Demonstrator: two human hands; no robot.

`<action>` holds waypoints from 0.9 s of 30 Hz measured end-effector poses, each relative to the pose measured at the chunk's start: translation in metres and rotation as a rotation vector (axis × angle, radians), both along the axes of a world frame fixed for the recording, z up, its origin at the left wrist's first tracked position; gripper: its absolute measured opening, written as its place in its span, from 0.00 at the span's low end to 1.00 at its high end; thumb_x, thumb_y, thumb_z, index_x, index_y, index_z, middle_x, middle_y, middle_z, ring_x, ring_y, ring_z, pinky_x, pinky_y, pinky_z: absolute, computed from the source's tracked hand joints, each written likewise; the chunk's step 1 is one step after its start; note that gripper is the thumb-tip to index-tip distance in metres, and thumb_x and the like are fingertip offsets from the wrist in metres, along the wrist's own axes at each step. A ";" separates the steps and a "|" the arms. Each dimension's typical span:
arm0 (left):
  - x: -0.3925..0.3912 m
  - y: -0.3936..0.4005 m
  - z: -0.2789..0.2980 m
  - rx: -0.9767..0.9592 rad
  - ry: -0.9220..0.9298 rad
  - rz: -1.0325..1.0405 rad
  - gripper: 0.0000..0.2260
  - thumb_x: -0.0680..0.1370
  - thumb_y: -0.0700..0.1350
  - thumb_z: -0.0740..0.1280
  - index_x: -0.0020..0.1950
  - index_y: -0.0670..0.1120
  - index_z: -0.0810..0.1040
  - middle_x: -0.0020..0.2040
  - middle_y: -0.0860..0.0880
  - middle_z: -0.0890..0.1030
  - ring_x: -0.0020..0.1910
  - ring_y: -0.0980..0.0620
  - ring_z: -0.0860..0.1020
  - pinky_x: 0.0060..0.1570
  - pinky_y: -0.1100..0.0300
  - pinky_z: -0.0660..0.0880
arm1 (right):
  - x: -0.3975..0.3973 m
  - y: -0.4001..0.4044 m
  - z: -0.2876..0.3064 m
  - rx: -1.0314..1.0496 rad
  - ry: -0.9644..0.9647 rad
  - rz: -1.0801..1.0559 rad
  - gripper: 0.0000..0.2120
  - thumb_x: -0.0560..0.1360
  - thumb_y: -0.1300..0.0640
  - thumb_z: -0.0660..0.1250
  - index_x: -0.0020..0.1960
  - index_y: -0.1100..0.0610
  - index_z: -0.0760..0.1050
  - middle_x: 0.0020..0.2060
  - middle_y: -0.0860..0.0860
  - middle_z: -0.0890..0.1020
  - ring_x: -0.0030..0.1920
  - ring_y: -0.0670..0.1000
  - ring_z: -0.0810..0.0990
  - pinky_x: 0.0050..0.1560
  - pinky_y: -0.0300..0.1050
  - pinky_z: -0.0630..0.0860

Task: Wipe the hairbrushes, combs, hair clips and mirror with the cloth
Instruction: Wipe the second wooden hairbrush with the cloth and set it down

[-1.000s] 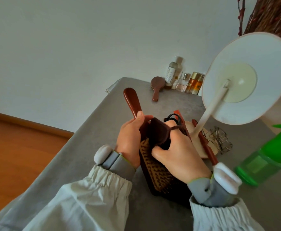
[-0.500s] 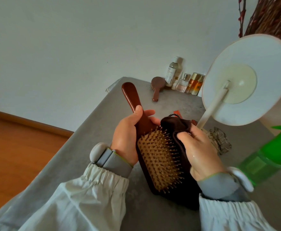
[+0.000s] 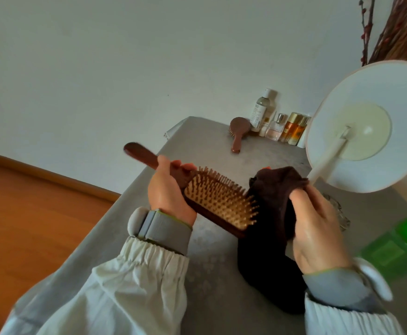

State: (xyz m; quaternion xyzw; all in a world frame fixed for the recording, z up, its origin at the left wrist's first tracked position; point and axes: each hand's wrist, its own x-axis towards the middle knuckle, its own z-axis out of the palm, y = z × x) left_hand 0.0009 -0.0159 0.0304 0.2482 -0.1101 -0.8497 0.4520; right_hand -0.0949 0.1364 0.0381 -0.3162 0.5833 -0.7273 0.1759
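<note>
My left hand (image 3: pixel 168 193) grips the neck of a large wooden paddle hairbrush (image 3: pixel 219 201), held above the table with its bristles up and its handle pointing far left. My right hand (image 3: pixel 316 226) holds a dark brown cloth (image 3: pixel 270 213) bunched against the far right end of the brush head; the cloth hangs down to the table. A small round wooden hairbrush (image 3: pixel 238 131) lies at the back of the table. A round white mirror (image 3: pixel 366 126) on a slanted stem stands at the right, seen from its back. A clear hair clip (image 3: pixel 340 213) shows partly behind my right hand.
The grey table (image 3: pixel 209 262) runs away from me, with a wooden floor (image 3: pixel 28 226) to its left. Several small bottles (image 3: pixel 277 126) stand against the back wall. A green spray bottle (image 3: pixel 400 243) stands at the right edge. Dried branches (image 3: pixel 400 30) rise behind the mirror.
The brush has turned from pointing away to lying crosswise, handle swung left. My right hand with the cloth slid off the bristles to the brush's far end.
</note>
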 end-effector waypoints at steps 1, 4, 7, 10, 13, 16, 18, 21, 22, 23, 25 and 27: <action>0.000 -0.004 -0.001 0.046 0.000 0.052 0.16 0.81 0.54 0.59 0.38 0.45 0.70 0.28 0.47 0.76 0.32 0.50 0.76 0.45 0.54 0.75 | 0.002 -0.001 -0.002 0.033 0.057 0.034 0.12 0.75 0.47 0.64 0.51 0.50 0.83 0.53 0.49 0.84 0.56 0.47 0.81 0.62 0.48 0.75; -0.002 -0.004 -0.002 0.147 0.053 0.064 0.14 0.82 0.51 0.57 0.40 0.46 0.68 0.29 0.47 0.76 0.33 0.50 0.74 0.50 0.52 0.76 | 0.015 -0.009 -0.012 0.226 0.268 0.121 0.06 0.75 0.50 0.66 0.50 0.41 0.76 0.49 0.32 0.80 0.54 0.26 0.72 0.58 0.22 0.64; -0.012 0.010 -0.007 0.032 -0.057 -0.129 0.11 0.82 0.43 0.58 0.40 0.43 0.70 0.35 0.45 0.76 0.36 0.49 0.75 0.48 0.50 0.76 | 0.012 -0.018 -0.026 0.329 0.560 -0.122 0.10 0.74 0.50 0.67 0.53 0.39 0.72 0.53 0.36 0.76 0.59 0.35 0.72 0.59 0.26 0.64; -0.012 0.021 -0.005 -0.190 -0.185 -0.284 0.08 0.79 0.41 0.62 0.39 0.43 0.73 0.39 0.43 0.79 0.41 0.48 0.78 0.46 0.51 0.78 | -0.002 -0.014 -0.020 0.146 0.180 -0.309 0.04 0.76 0.53 0.66 0.48 0.47 0.79 0.49 0.46 0.82 0.53 0.47 0.80 0.57 0.50 0.77; 0.001 0.016 0.007 -0.263 -0.152 -0.225 0.07 0.78 0.47 0.63 0.47 0.44 0.72 0.45 0.40 0.83 0.46 0.45 0.81 0.46 0.49 0.80 | -0.008 -0.009 -0.006 -0.137 -0.237 -0.262 0.12 0.77 0.62 0.63 0.42 0.51 0.83 0.46 0.52 0.85 0.47 0.52 0.84 0.39 0.51 0.82; 0.006 0.000 0.007 -0.239 -0.242 0.009 0.04 0.80 0.47 0.61 0.50 0.47 0.72 0.38 0.45 0.84 0.39 0.49 0.82 0.37 0.56 0.80 | -0.012 -0.010 -0.002 -0.236 -0.421 -0.252 0.12 0.78 0.61 0.61 0.49 0.52 0.82 0.46 0.54 0.85 0.52 0.58 0.83 0.52 0.60 0.79; 0.002 0.001 0.003 -0.192 -0.236 0.053 0.05 0.81 0.45 0.58 0.49 0.47 0.72 0.32 0.47 0.82 0.34 0.50 0.81 0.31 0.59 0.79 | -0.009 -0.010 0.002 -0.339 -0.620 -0.125 0.12 0.78 0.52 0.63 0.58 0.53 0.79 0.52 0.55 0.84 0.56 0.59 0.81 0.60 0.60 0.74; -0.009 0.012 -0.004 -0.163 -0.241 0.042 0.07 0.82 0.44 0.57 0.46 0.45 0.73 0.33 0.45 0.81 0.35 0.50 0.81 0.35 0.55 0.80 | -0.004 -0.012 0.007 -0.441 -0.719 0.050 0.26 0.74 0.40 0.61 0.64 0.55 0.75 0.60 0.57 0.80 0.60 0.58 0.79 0.65 0.59 0.69; -0.012 0.016 -0.006 -0.172 -0.249 0.036 0.08 0.82 0.44 0.58 0.46 0.44 0.73 0.35 0.44 0.81 0.37 0.49 0.81 0.38 0.53 0.79 | -0.003 -0.012 0.007 -0.455 -0.710 0.073 0.28 0.73 0.38 0.60 0.65 0.55 0.74 0.60 0.57 0.80 0.60 0.59 0.78 0.65 0.60 0.69; -0.014 0.019 -0.007 -0.177 -0.249 0.034 0.08 0.82 0.44 0.58 0.46 0.44 0.73 0.37 0.43 0.81 0.39 0.49 0.81 0.39 0.53 0.79 | -0.002 -0.011 0.007 -0.467 -0.703 0.100 0.30 0.72 0.37 0.59 0.66 0.55 0.73 0.61 0.57 0.79 0.61 0.59 0.78 0.66 0.61 0.68; -0.016 0.023 -0.009 -0.197 -0.270 0.013 0.09 0.81 0.44 0.59 0.45 0.43 0.74 0.38 0.43 0.81 0.40 0.49 0.81 0.38 0.55 0.80 | -0.001 -0.010 0.008 -0.472 -0.690 0.133 0.31 0.71 0.36 0.58 0.67 0.54 0.72 0.62 0.57 0.78 0.61 0.60 0.78 0.67 0.62 0.67; -0.017 0.025 -0.011 -0.271 -0.393 0.004 0.10 0.81 0.44 0.61 0.42 0.43 0.76 0.36 0.45 0.80 0.34 0.50 0.79 0.32 0.58 0.79 | -0.002 -0.008 0.006 -0.490 -0.687 0.128 0.31 0.71 0.36 0.57 0.67 0.53 0.73 0.62 0.57 0.79 0.61 0.59 0.78 0.66 0.62 0.68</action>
